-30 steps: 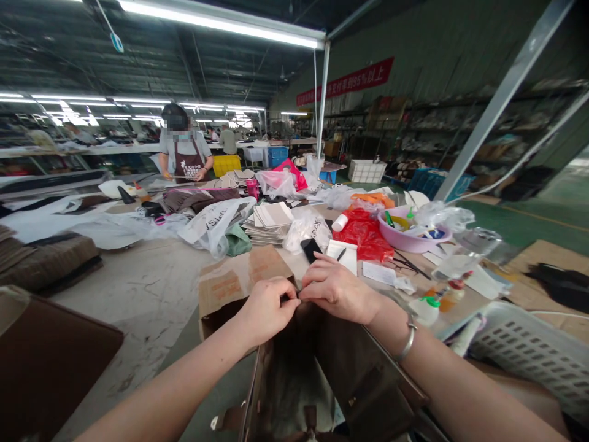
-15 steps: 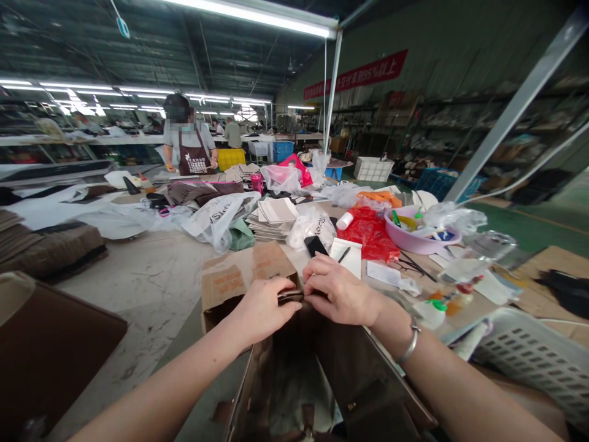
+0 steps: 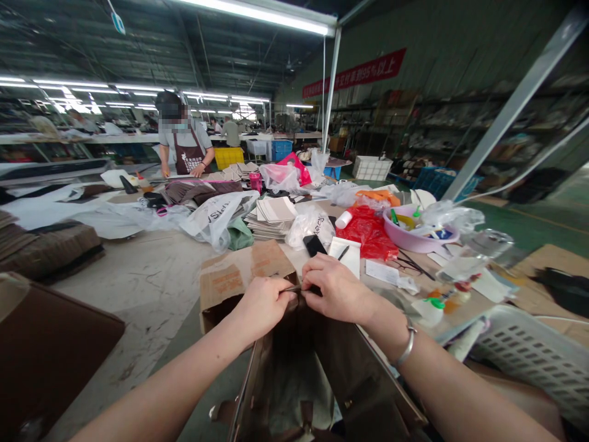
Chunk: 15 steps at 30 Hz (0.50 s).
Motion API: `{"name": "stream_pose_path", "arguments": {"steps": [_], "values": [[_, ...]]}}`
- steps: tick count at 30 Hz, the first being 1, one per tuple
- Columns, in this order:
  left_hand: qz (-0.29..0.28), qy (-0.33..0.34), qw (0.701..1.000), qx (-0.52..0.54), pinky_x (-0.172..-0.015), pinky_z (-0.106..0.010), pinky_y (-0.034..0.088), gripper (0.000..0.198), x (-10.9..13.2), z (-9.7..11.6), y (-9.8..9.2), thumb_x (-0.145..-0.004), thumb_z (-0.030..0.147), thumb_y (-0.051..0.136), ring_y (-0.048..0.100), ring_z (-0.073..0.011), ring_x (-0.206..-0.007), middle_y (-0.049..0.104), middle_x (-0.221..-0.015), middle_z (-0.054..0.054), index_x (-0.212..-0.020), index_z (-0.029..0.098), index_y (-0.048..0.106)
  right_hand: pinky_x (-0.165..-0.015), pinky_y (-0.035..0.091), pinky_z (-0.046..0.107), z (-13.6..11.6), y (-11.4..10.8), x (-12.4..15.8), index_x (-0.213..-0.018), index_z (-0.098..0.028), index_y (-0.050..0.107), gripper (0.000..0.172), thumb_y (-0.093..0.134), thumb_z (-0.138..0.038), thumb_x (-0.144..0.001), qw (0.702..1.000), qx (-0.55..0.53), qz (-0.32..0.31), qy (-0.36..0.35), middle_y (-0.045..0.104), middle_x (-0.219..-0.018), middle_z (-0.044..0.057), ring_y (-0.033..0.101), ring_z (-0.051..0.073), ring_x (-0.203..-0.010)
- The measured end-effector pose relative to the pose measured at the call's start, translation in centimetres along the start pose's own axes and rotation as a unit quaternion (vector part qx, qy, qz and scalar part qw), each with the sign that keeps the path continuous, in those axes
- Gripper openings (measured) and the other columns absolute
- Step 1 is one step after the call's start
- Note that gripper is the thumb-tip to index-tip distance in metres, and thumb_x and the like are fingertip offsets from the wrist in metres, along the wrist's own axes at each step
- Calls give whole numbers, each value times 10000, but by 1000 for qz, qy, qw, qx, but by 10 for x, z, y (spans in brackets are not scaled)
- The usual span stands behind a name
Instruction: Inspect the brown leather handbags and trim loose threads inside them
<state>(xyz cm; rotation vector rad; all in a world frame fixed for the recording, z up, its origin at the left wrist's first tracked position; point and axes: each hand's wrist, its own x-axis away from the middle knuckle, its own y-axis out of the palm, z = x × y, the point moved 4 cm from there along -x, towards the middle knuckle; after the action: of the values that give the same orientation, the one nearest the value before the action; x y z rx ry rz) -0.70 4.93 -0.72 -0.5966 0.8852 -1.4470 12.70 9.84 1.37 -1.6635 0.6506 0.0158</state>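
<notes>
An open dark brown bag (image 3: pixel 368 374) stands in front of me, its inside facing up. At its far upper edge my left hand (image 3: pixel 267 304) pinches the brown rim between thumb and fingers. Close beside it on the right, my right hand (image 3: pixel 334 287) grips the same rim with bent fingers; a silver bangle is on that wrist. Just beyond the left hand sits a cardboard box (image 3: pixel 248 264). A black phone (image 3: pixel 315 245) and a white notepad with a pen (image 3: pixel 352 255) lie past the right hand.
Another brown bag (image 3: pixel 55 356) is at the left, near stacked brown pieces (image 3: pixel 50 248). A pink basin (image 3: pixel 421 239), red plastic bag (image 3: pixel 365 233), glue bottle (image 3: pixel 430 311) and white basket (image 3: pixel 538 356) are to the right. A person in an apron (image 3: pixel 186 147) stands across the table.
My fingers have shifted slightly on the rim, and the edge between them looks thinner. The person across the table has lowered their hands to the tabletop. The view has moved a little.
</notes>
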Motion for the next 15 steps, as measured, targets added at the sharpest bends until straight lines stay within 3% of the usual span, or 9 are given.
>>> {"name": "stream_pose_path", "arguments": {"steps": [7, 12, 15], "values": [[1, 7, 1000, -2, -675, -252, 453, 210, -2, -1, 1, -772, 187, 516, 645, -180, -718, 722, -759, -21, -774, 225, 722, -748, 406, 270, -3, 3, -1, -692, -182, 641, 50, 596, -161, -702, 995, 22, -4, 97, 607, -778, 30, 527, 161, -804], [-19, 10, 1000, -2, -722, -258, 443, 215, -4, -2, 1, -777, 175, 507, 650, -181, -787, 722, -857, -9, -843, 235, 703, -733, 408, 253, -3, 4, 1, -710, -191, 644, 48, 598, -180, -701, 992, 16, 3, 129, 622, -801, 24, 548, 159, -817], [-16, 3, 1000, -24, -671, -255, 433, 167, 0, -2, -2, -768, 225, 546, 644, -189, -767, 713, -840, -15, -868, 228, 680, -711, 406, 244, -3, 4, 2, -720, -193, 644, 59, 588, -183, -705, 991, 13, -3, 134, 622, -806, 23, 558, 155, -806]]}}
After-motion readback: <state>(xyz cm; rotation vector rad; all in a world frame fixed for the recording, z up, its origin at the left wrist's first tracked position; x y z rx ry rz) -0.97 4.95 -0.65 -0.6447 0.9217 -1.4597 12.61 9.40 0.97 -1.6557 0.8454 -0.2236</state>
